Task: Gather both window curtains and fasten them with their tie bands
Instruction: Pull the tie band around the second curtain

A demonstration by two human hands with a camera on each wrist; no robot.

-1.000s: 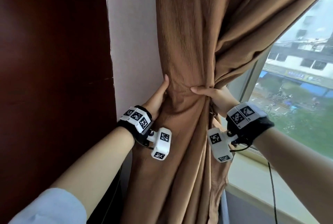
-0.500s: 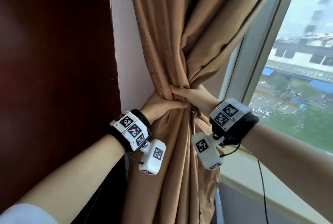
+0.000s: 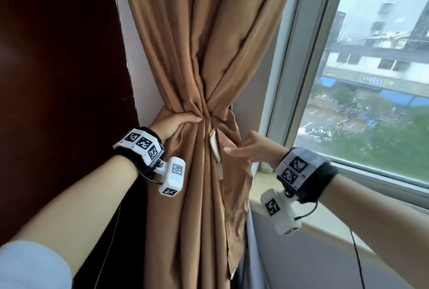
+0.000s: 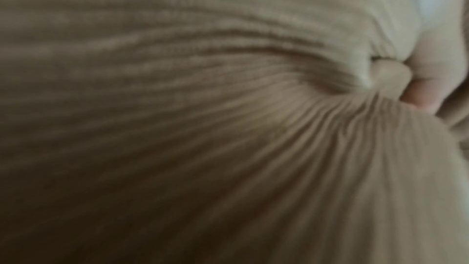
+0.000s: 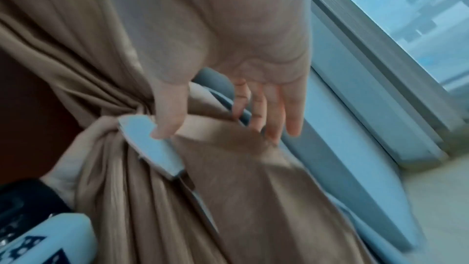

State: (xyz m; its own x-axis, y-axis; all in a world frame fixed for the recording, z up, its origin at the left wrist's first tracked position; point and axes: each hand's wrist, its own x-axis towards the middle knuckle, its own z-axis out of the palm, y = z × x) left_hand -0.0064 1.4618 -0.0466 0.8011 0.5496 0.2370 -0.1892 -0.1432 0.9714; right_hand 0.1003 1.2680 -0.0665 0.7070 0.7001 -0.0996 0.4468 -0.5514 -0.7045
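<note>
A brown ribbed curtain (image 3: 197,44) hangs beside the window, bunched into a narrow waist. My left hand (image 3: 176,123) grips that waist from the left, fingers curled round the gathered fabric (image 4: 228,107). A tie band (image 3: 214,147) with a pale lining (image 5: 152,144) hangs loose down the front of the bunch, just below the waist. My right hand (image 3: 250,147) is off the curtain, to the right of the band, fingers straight and spread; in the right wrist view its thumb (image 5: 167,115) is right at the band's upper end, contact unclear.
A pale window sill (image 3: 325,226) runs along the lower right under the window frame (image 3: 292,56). A dark red-brown panel (image 3: 58,79) stands to the left, with a strip of white wall between it and the curtain. A grey-blue lining (image 3: 248,254) shows behind the curtain's lower edge.
My right hand has let go of the curtain's waist and moved down and right, opening out. The left hand alone now holds the bunch. The tie band has come into view.
</note>
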